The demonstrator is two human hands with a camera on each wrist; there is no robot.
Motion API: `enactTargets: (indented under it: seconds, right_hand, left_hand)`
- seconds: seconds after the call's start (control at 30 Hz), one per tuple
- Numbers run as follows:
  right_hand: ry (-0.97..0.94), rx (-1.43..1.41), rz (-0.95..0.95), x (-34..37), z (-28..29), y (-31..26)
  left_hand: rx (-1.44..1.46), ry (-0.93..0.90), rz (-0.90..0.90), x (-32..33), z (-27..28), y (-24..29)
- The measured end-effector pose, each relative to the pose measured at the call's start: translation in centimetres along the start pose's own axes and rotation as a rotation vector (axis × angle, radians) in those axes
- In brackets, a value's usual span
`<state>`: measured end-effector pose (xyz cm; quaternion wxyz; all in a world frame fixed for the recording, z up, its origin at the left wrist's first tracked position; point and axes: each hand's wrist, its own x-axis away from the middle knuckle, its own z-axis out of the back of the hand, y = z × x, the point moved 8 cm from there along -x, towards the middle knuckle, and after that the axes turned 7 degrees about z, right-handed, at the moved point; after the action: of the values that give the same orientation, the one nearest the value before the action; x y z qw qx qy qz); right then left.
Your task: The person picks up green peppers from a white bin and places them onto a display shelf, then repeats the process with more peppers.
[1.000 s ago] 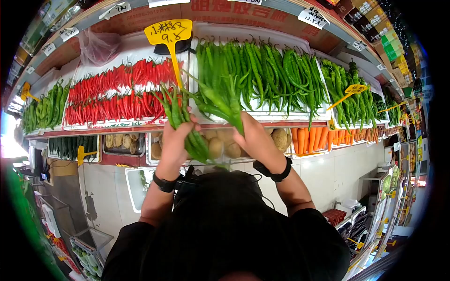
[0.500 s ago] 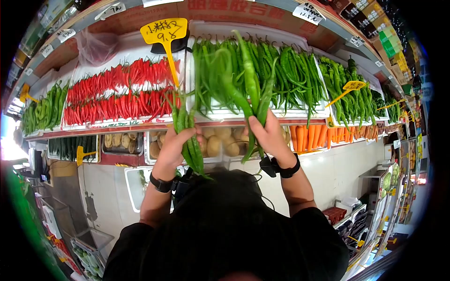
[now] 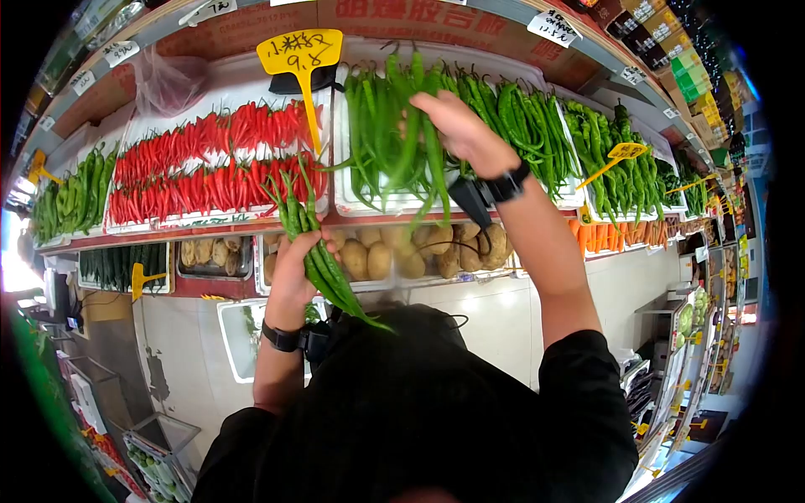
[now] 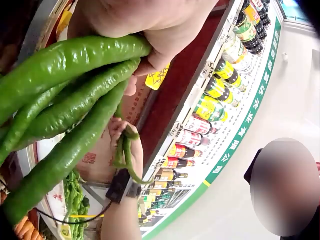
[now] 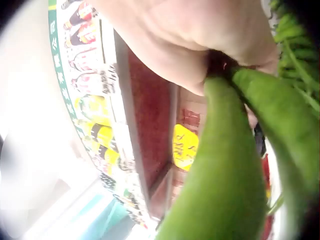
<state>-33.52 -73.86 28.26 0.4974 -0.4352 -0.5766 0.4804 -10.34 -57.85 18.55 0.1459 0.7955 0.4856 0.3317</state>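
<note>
In the head view my left hand (image 3: 295,268) grips a small bunch of long green chili peppers (image 3: 331,281) in front of the stand's edge. Their stems point up, and their tips hang toward my body. The left wrist view shows several glossy peppers (image 4: 75,55) coming out of the curled fingers. Farther up, my right hand (image 3: 457,126) is over the white tray (image 3: 345,191) of long green chili peppers (image 3: 381,117). It holds green peppers too, and two thick ones (image 5: 220,160) stick out of its grip in the right wrist view.
Left of that tray lie rows of red chilies (image 3: 168,201), with a yellow price sign (image 3: 299,52) standing between. Potatoes (image 3: 356,260) and carrots (image 3: 599,239) sit on the lower level. More green peppers (image 3: 608,159) fill a tray at right. A shelf edge with price tags (image 3: 553,28) runs above.
My right hand has moved up and forward from near the stand's front edge to over the green pepper tray. The left hand stays nearly in place, its bunch tilting more.
</note>
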Motion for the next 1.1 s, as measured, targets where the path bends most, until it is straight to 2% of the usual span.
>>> enactTargets:
  seconds: [0.1, 0.2, 0.3, 0.47, 0.53, 0.6, 0.67, 0.77, 0.8, 0.9, 1.0, 1.1]
  right_hand:
    - [-0.078, 0.207, -0.109, -4.5, -0.5, 1.7]
    - [-0.011, 0.405, -0.172, -5.3, 0.0, 2.9]
    - [-0.104, 0.422, -0.231, -5.0, 0.0, 2.9]
    - [-0.077, 0.595, -0.268, -5.6, 1.3, 1.6]
    - [0.009, 0.730, -0.127, -8.2, 2.5, 2.5]
    - [0.020, 0.723, -0.097, -9.3, 3.1, 3.3]
    - [-0.046, 0.575, -0.186, -9.4, 3.1, 4.6]
    - [-0.050, 0.884, -0.182, -8.4, 3.3, 3.6]
    - [-0.082, 0.962, -0.137, -8.7, 3.7, 3.6]
    - [-0.022, 1.249, 0.176, -9.4, 3.4, 2.2]
    - [-0.049, 1.266, 0.054, -7.6, 0.7, 1.0]
    - [-0.077, 1.308, 0.114, -7.0, -0.8, 0.7]
  left_hand:
    - [-0.013, 0.008, -0.009, 0.4, 0.1, 0.2]
    - [-0.006, -0.020, -0.025, 0.8, 0.9, 0.7]
    - [0.014, 0.000, -0.052, 1.2, 1.9, 1.5]
    - [0.036, 0.093, -0.051, 1.5, 3.6, 2.0]
    - [0.012, 0.077, -0.052, 1.4, 3.8, 2.0]
    - [0.014, 0.067, -0.052, 1.4, 3.7, 2.1]
    - [0.043, 0.067, -0.043, 1.5, 3.7, 2.0]
    - [0.032, 0.075, -0.060, 1.7, 3.7, 2.2]
    - [0.036, 0.083, -0.059, 1.7, 3.8, 2.2]
    - [0.037, 0.093, -0.054, 1.6, 3.9, 2.2]
    - [0.023, 0.083, -0.045, 1.4, 3.8, 1.9]
    - [0.011, 0.076, -0.032, 1.3, 3.3, 1.6]
